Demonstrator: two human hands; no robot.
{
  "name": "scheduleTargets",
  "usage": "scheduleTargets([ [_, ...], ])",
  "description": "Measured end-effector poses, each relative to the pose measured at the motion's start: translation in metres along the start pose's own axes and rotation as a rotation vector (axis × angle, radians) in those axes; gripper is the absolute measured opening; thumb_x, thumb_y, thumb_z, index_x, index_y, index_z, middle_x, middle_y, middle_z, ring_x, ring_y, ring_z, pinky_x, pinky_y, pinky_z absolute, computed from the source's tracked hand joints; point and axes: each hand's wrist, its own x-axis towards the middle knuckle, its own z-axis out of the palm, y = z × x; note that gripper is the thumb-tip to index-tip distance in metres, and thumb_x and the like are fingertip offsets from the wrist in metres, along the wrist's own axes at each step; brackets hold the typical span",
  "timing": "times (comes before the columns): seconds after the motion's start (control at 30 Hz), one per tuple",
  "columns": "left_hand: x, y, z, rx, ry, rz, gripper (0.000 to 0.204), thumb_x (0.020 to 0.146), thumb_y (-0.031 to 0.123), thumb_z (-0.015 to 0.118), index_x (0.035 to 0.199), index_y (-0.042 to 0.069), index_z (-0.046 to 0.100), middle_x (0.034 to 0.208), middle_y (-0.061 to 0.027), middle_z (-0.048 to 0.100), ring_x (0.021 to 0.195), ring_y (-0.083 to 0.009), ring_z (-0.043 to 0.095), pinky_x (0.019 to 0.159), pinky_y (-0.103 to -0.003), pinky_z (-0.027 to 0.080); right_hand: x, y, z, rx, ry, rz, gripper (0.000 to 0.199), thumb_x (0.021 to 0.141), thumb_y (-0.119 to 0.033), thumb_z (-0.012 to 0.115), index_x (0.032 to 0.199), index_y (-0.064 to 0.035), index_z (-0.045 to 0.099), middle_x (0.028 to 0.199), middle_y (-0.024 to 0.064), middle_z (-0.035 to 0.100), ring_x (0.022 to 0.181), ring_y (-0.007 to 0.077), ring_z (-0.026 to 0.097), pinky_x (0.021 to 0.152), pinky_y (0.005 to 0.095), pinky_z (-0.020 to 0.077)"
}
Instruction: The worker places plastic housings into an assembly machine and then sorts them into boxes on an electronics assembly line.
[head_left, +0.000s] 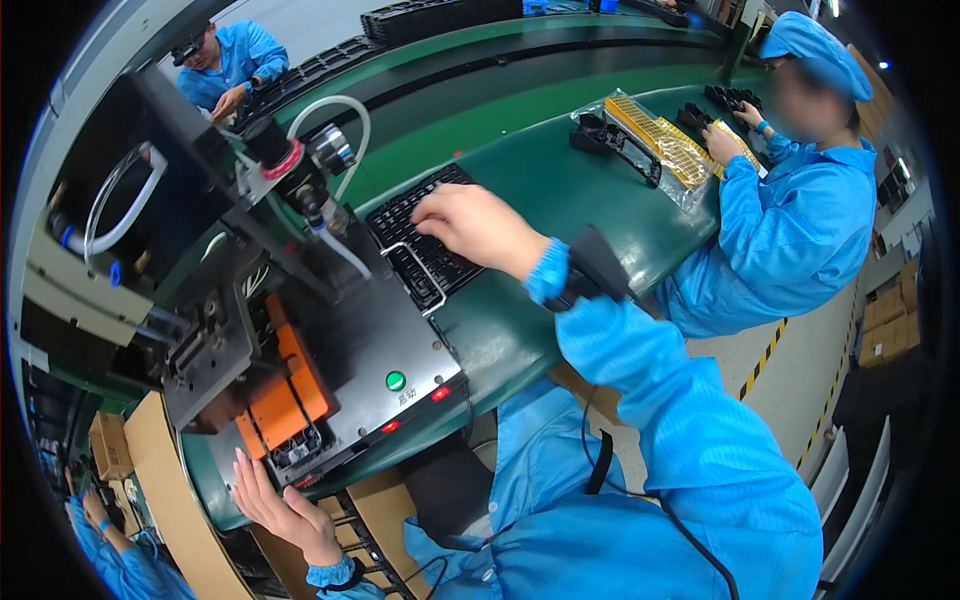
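My right hand [478, 229] reaches over a black tray [396, 217] with many small compartments, beside the press machine. Its fingers bend down together onto the tray, and whatever they pinch is hidden under them. My left hand [283, 512] is held open, fingers stretched out, at the front edge of the machine's base. Close to its fingertips is an orange fixture block [285, 405], with a small dark and metallic part [298, 447] at its near end. A dark metal plate [212, 340] stands beside the block.
A green button [396, 381] sits on the machine's metal base [375, 345]. A metal handle [416, 279] rises between base and tray. On the green table [530, 190], a plastic bag with yellow strips [655, 140] lies near a co-worker [790, 200]. Another person [235, 65] works across.
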Motion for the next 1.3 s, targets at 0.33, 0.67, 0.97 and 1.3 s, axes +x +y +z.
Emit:
scheduleTargets([
  [0.33,-0.005,-0.002,0.009,0.003,0.059,-0.038,0.048,0.103,0.026,0.027,0.131,-0.004,0.052,0.136,-0.018,0.055,0.13,-0.0351,0.047,0.114,-0.051,0.024,0.045,0.043,0.057,-0.085,-0.211,-0.016,0.014,0.083,-0.014,0.064,0.09,-0.0057,0.073,0.095,0.0116,0.065,0.093,0.032,0.064,0.082,0.0419,0.0523],
  [0.67,-0.002,-0.002,0.011,-0.014,0.118,-0.021,0.048,0.102,0.025,0.029,0.129,-0.005,0.054,0.133,-0.0176,0.057,0.128,-0.0335,0.049,0.113,-0.049,0.025,0.072,0.042,0.05,-0.194,-0.393,-0.031,0.013,0.079,-0.012,0.061,0.083,-0.0054,0.071,0.085,0.0142,0.069,0.082,0.033,0.067,0.074,0.0411,0.0541],
  [0.97,-0.002,0.0,0.01,-0.008,0.098,-0.025,0.046,0.102,0.023,0.03,0.128,-0.006,0.054,0.134,-0.0181,0.056,0.128,-0.0339,0.049,0.112,-0.05,0.026,-0.015,0.054,-0.041,0.626,-0.044,0.339,0.017,0.087,-0.007,0.071,0.101,0.0008,0.067,0.095,0.0058,0.07,0.089,0.0122,0.066,0.082,0.0267,0.0539],
  [1.3,-0.001,-0.004,0.015,-0.022,0.134,-0.02,0.045,0.1,0.019,0.03,0.128,-0.006,0.054,0.133,-0.0176,0.057,0.127,-0.0334,0.049,0.113,-0.049,0.026,-0.15,0.123,-0.128,-0.015,0.119,0.751,0.015,0.087,-0.009,0.066,0.098,0.0012,0.07,0.082,0.0108,0.072,0.074,0.0144,0.068,0.07,0.0282,0.0536],
])
